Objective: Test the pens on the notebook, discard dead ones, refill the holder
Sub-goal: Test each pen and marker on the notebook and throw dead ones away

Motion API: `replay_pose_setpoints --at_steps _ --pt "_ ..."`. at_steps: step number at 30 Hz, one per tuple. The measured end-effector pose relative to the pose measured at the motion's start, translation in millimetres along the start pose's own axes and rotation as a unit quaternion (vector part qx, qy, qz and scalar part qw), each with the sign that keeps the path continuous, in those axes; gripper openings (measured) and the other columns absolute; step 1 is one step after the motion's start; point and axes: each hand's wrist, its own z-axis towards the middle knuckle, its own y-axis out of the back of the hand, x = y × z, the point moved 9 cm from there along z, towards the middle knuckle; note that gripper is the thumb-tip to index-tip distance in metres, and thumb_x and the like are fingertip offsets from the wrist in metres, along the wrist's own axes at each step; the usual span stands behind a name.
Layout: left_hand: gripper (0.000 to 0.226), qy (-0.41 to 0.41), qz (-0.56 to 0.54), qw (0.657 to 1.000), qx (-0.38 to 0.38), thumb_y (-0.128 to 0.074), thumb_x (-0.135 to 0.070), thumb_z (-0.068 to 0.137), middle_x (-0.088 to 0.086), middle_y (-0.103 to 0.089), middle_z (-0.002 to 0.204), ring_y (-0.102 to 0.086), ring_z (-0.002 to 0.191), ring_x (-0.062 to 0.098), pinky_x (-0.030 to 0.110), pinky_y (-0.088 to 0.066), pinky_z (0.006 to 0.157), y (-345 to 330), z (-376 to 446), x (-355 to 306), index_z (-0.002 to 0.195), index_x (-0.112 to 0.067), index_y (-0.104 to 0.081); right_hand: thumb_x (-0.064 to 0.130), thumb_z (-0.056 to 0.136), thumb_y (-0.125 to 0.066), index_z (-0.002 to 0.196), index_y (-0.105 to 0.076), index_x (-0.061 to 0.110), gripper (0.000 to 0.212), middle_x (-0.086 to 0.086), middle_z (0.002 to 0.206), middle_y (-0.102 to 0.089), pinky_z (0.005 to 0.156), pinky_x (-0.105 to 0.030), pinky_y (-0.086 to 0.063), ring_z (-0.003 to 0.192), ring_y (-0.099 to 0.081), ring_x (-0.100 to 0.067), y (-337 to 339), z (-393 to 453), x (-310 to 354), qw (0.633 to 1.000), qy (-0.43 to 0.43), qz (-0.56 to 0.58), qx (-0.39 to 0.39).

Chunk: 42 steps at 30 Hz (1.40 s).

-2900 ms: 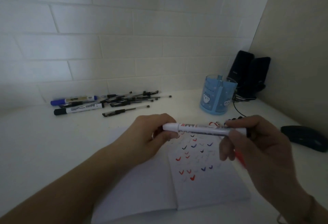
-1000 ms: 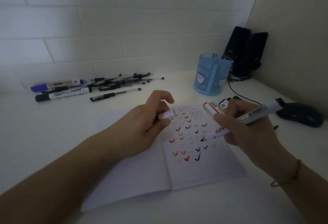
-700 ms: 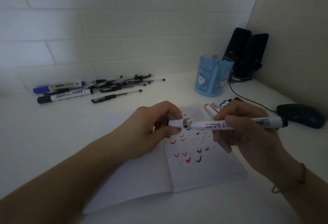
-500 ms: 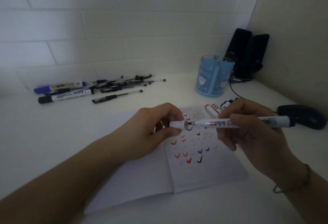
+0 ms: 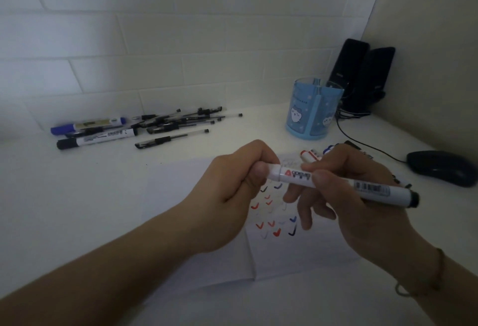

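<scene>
A white marker [image 5: 336, 183] with a black end is held level above the open notebook [image 5: 297, 253]. The marker's cap [image 5: 273, 171] is enclosed by the curled fingers of the left hand [image 5: 232, 196], and the barrel is pinched between thumb and fingers of the right hand [image 5: 349, 196]; each grip is thus closed on the marker. The cap is seen seated against the barrel. The right-hand page of the notebook is marked with red, blue and black ticks [image 5: 276, 230]. The notebook is laid flat on the white table [image 5: 77, 209]. A pile of pens and markers [image 5: 139, 129] is seen at the back left of the table, near the tiled wall. A blue pen holder [image 5: 314, 111] is placed upright at the back right, well apart from the pile. Several capped markers [image 5: 311, 155] are laid just behind the right hand, partly hidden by it. Two black speakers [image 5: 362, 75] and a black computer mouse [image 5: 442, 168] are seen at the far right.
</scene>
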Motion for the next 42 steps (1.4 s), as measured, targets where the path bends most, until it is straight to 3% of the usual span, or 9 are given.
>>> replay_pose_setpoints --at_steps 5,11,14,19,22,26,30,34,42 --pt "0.032 -0.01 0.004 1.0 0.02 -0.031 -0.03 0.101 -0.003 -0.042 0.057 -0.035 0.048 0.014 0.027 -0.031 0.046 -3 -3 -3 0.09 -0.011 -0.053 0.017 0.082 -0.053 0.072 -0.05 0.003 0.018 -0.006 0.07 -0.071 0.049 -0.015 -0.046 0.049 -0.063 -0.023 -3 -1 0 1.0 0.023 -0.014 -0.002" --pt "0.035 0.046 -0.038 0.996 0.062 -0.034 -0.04 0.097 -0.009 -0.053 0.068 -0.05 0.059 0.007 0.023 -0.041 0.056 -2 10 9 0.104 -0.014 -0.055 0.035 0.082 -0.066 0.085 -0.061 0.016 0.02 0.004 0.069 -0.07 0.049 -0.028 -0.054 0.054 -0.065 -0.019 3 4 8 0.995 0.021 -0.096 -0.009" --pt "0.051 0.082 0.085 0.993 0.009 -0.031 -0.059 0.09 -0.012 -0.062 0.102 -0.062 0.088 0.006 0.021 -0.048 0.073 20 15 22 0.13 -0.029 -0.042 0.03 0.075 -0.072 0.09 -0.062 0.017 0.022 -0.001 0.074 -0.073 0.051 -0.028 -0.055 0.058 -0.066 -0.016 23 6 9 0.996 -0.027 -0.066 -0.044" --pt "0.043 0.164 0.316 0.934 -0.024 -0.043 -0.057 0.09 -0.011 -0.058 0.113 -0.056 0.101 0.01 0.031 -0.046 0.087 56 2 75 0.121 -0.028 -0.054 -0.001 0.096 -0.04 0.11 -0.06 0.017 0.031 -0.005 0.104 -0.071 0.06 -0.035 -0.059 0.092 -0.069 -0.026 81 12 2 0.99 -0.079 -0.048 -0.111" --pt "0.057 0.184 0.335 0.924 0.019 -0.041 -0.068 0.079 -0.008 -0.06 0.116 -0.055 0.109 0.016 0.036 -0.043 0.096 52 0 91 0.115 -0.028 -0.059 0.012 0.099 -0.041 0.09 -0.062 0.024 0.026 -0.004 0.094 -0.066 0.06 -0.035 -0.055 0.075 -0.067 -0.02 129 4 -12 0.957 -0.126 -0.089 -0.246" --pt "0.078 0.181 0.351 0.91 0.123 -0.037 -0.081 0.065 -0.015 -0.049 0.134 -0.041 0.126 0.013 0.041 -0.034 0.108 23 -5 90 0.129 -0.037 -0.048 0.017 0.09 -0.059 0.102 -0.055 0.025 0.015 -0.003 0.094 -0.064 0.054 -0.028 -0.052 0.067 -0.063 -0.012 139 6 -21 0.831 -0.149 -0.513 -0.154" --pt "0.087 0.185 0.343 0.9 0.193 -0.029 -0.081 0.064 -0.017 -0.033 0.147 -0.027 0.136 0.01 0.04 -0.023 0.114 7 -12 90 0.14 -0.04 -0.033 0.03 0.083 -0.068 0.126 -0.039 0.035 0.052 0.008 0.081 -0.063 0.057 -0.025 -0.047 0.062 -0.059 -0.008 124 5 -35 0.801 -0.203 -0.557 -0.082" --pt "0.085 0.193 0.337 0.894 0.223 -0.028 -0.078 0.063 -0.018 -0.024 0.151 -0.018 0.138 0.008 0.038 -0.019 0.115 6 -16 93 0.142 -0.045 -0.027 0.039 0.084 -0.062 0.11 -0.056 0.033 0.027 0.008 0.088 -0.063 0.065 -0.026 -0.041 0.074 -0.054 -0.011 120 0 -45 0.757 -0.213 -0.614 -0.066" --pt "0.085 0.218 0.322 0.89 0.238 -0.034 -0.084 0.058 -0.027 -0.027 0.143 -0.02 0.134 0.003 0.036 -0.017 0.112 25 -16 95 0.136 -0.049 -0.032 0.048 0.086 -0.055 0.104 -0.056 0.034 0.023 0.007 0.102 -0.058 0.077 -0.028 -0.044 0.088 -0.052 -0.013 125 -1 -59 0.721 -0.235 -0.649 -0.06"
